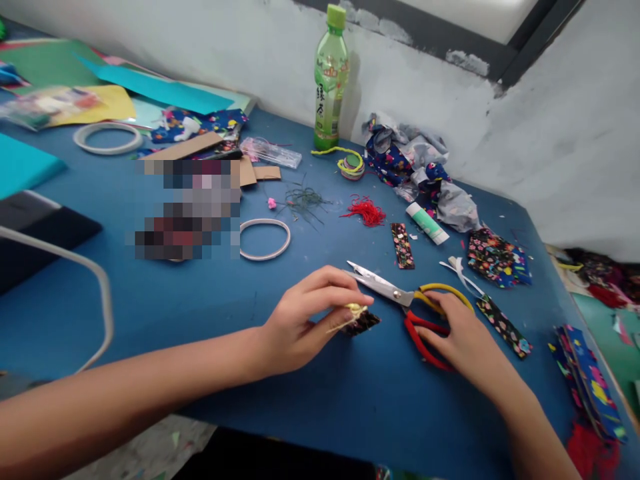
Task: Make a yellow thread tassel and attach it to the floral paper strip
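Observation:
My left hand (320, 317) pinches a small dark floral piece of fabric (364, 324) with pale yellow thread (356, 309) at its top. Part of that piece is hidden behind my fingers. To the right, my right hand (453, 327) grips the scissors (400, 295) by their loops, one yellow and one red. The blades point left, slightly apart, beyond my left fingers. Just past the scissors lies a flat floral fabric strip (403, 245). Another floral strip (504, 325) with white ribbon lies right of my right hand.
Red threads (367, 211), dark green threads (304, 200) and a glue stick (427, 223) lie farther back. A green bottle (331, 80) stands against the wall beside crumpled fabric (415, 160). A white ring (265, 239) lies left of centre. Folded fabric (587, 380) sits at the table's right edge.

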